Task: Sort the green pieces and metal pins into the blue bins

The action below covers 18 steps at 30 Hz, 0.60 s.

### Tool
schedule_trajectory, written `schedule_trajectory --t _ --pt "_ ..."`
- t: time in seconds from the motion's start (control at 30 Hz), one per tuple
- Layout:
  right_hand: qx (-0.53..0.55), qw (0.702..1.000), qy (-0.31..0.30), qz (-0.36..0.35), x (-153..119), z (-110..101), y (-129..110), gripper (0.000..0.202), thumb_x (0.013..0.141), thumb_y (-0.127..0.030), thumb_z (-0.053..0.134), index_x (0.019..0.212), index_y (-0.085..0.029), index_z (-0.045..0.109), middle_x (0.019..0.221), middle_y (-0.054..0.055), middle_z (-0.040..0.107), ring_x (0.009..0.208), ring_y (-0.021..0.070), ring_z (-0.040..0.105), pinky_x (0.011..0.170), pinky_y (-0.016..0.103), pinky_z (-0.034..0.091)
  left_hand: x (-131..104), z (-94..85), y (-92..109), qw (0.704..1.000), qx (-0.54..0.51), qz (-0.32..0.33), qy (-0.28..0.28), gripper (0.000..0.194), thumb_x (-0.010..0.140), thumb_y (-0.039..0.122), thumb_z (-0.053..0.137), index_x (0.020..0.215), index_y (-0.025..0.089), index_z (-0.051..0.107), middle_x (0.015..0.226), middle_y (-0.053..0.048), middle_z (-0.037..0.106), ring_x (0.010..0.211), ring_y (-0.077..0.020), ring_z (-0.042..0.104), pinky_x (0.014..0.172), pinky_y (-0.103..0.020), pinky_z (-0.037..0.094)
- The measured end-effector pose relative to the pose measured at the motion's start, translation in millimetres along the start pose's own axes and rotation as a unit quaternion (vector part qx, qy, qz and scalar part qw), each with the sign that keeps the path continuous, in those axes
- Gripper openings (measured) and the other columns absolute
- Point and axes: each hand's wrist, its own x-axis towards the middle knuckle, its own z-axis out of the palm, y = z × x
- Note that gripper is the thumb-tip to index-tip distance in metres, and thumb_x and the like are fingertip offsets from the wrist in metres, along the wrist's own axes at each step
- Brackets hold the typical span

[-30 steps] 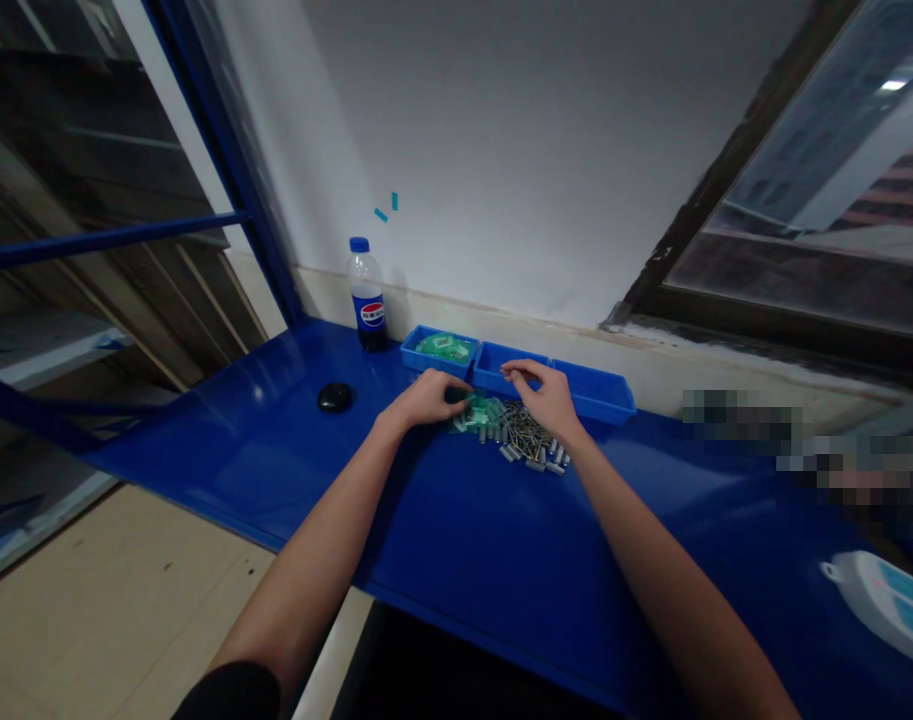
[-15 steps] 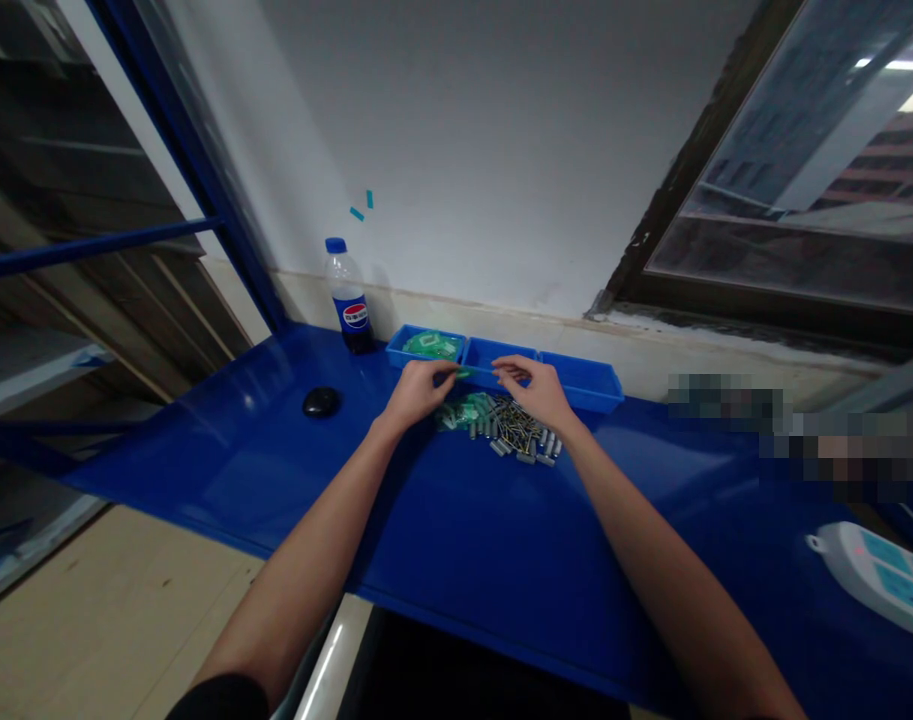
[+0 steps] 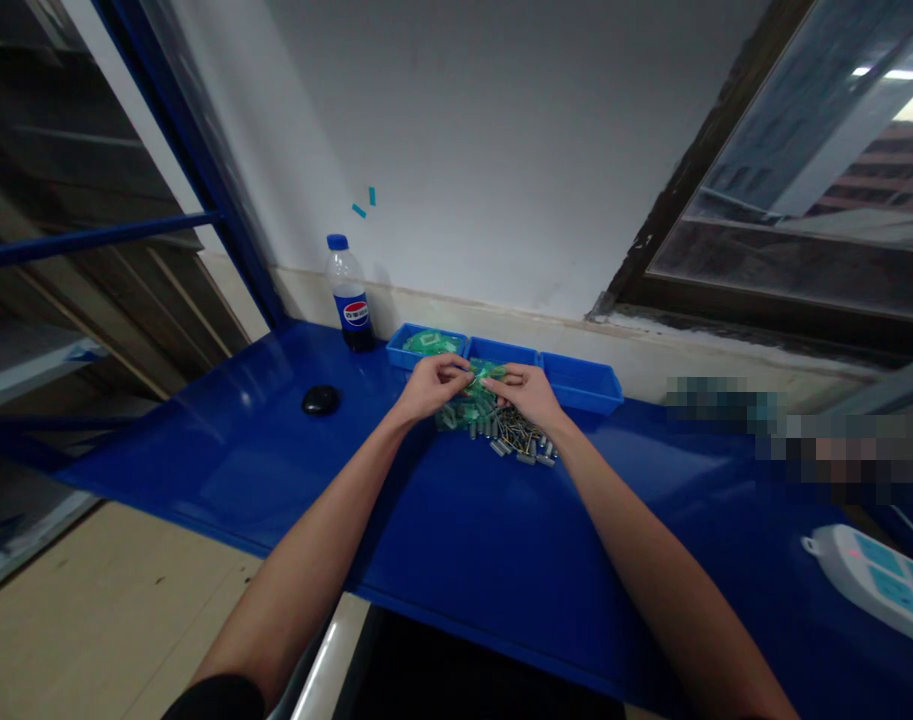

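Note:
Between my two hands is a small clear green plastic bag (image 3: 486,376), held above the blue table. My left hand (image 3: 432,388) pinches its left side with closed fingers. On the right side, my right hand (image 3: 532,394) grips it between thumb and fingers. Under the hands lie more green plastic bags (image 3: 460,414), next to a pile of metal screws (image 3: 517,436) with several grey metal cylinders around its front edge. Just behind stands a row of blue bins: the left bin (image 3: 397,356) contains green bags, while my hands partly hide the middle bin (image 3: 501,350).
The right blue bin (image 3: 587,384) stands against the wall. A cola bottle (image 3: 353,308) is upright at the back left, with a black rounded object (image 3: 321,400) in front of it. A white power strip (image 3: 876,575) lies at the right edge of the blue table (image 3: 456,540).
My right hand has closed on the bag, which was in my left hand alone before. The bag now shows spread out between both hands, slightly further right.

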Motion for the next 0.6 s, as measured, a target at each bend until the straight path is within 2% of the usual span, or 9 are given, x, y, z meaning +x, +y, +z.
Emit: schedule_trajectory --t 0.17,0.27,0.33,0.4,0.5,0.6 --pt "-0.048 0.995 0.073 -0.056 3.6 6.3 -2.4 0.043 0.071 -0.053 0.083 0.094 -0.019 0.072 0.063 0.000 0.069 0.055 0.0185 0.063 0.056 0.031 0.052 -0.1 -10.6 0.6 0.998 0.064 0.014 -0.015 0.024 0.086 0.038 0.070 0.091 0.014 0.067 0.073 -0.006 0.075 0.067 -0.0180 0.072 0.066 -0.027 0.057" --pt "-0.135 0.975 0.146 -0.103 14.0 10.9 -7.1 0.035 0.079 -0.050 0.076 0.094 -0.019 0.075 0.074 0.005 0.075 0.066 0.0227 0.068 0.065 0.035 0.055 1.1 -26.0 -5.0 0.988 0.153 0.015 0.022 0.026 0.092 0.040 0.062 0.090 0.015 0.071 0.081 -0.009 0.078 0.073 -0.0202 0.074 0.070 -0.028 0.058" --pt "-0.205 0.954 0.172 -0.135 25.4 16.4 -11.4 0.029 0.085 -0.045 0.070 0.095 -0.019 0.077 0.084 0.008 0.078 0.074 0.0252 0.071 0.074 0.038 0.057 1.1 -37.3 -9.4 0.974 0.223 0.012 0.044 0.026 0.092 0.039 0.061 0.092 0.016 0.073 0.081 -0.009 0.078 0.074 -0.0206 0.074 0.068 -0.028 0.056" --pt "-0.275 0.930 0.161 -0.182 39.2 24.9 -15.8 0.024 0.091 -0.038 0.065 0.098 -0.020 0.079 0.095 0.009 0.080 0.085 0.0273 0.072 0.084 0.041 0.057 -0.2 -46.3 -11.8 0.960 0.277 0.014 0.029 0.024 0.091 0.037 0.062 0.093 0.017 0.076 0.079 -0.007 0.078 0.073 -0.0200 0.073 0.067 -0.027 0.054" --pt "-0.362 0.893 0.102 -0.246 59.6 41.8 -20.6 0.024 0.095 -0.026 0.058 0.104 -0.020 0.080 0.109 0.011 0.079 0.104 0.0300 0.071 0.099 0.043 0.052 -3.6 -51.6 -10.3 0.951 0.303 0.013 -0.054 0.027 0.085 0.042 0.071 0.092 0.017 0.078 0.079 -0.006 0.077 0.072 -0.0193 0.071 0.067 -0.026 0.052" --pt "-0.428 0.869 0.020 -0.249 74.3 56.4 -21.2 0.027 0.095 -0.019 0.057 0.109 -0.022 0.080 0.114 0.011 0.079 0.111 0.0296 0.069 0.103 0.043 0.050 -6.0 -49.3 -6.3 0.941 0.314 0.008 -0.127 0.040 0.069 0.049 0.085 0.092 0.017 0.078 0.080 -0.006 0.076 0.075 -0.0204 0.070 0.067 -0.026 0.051"
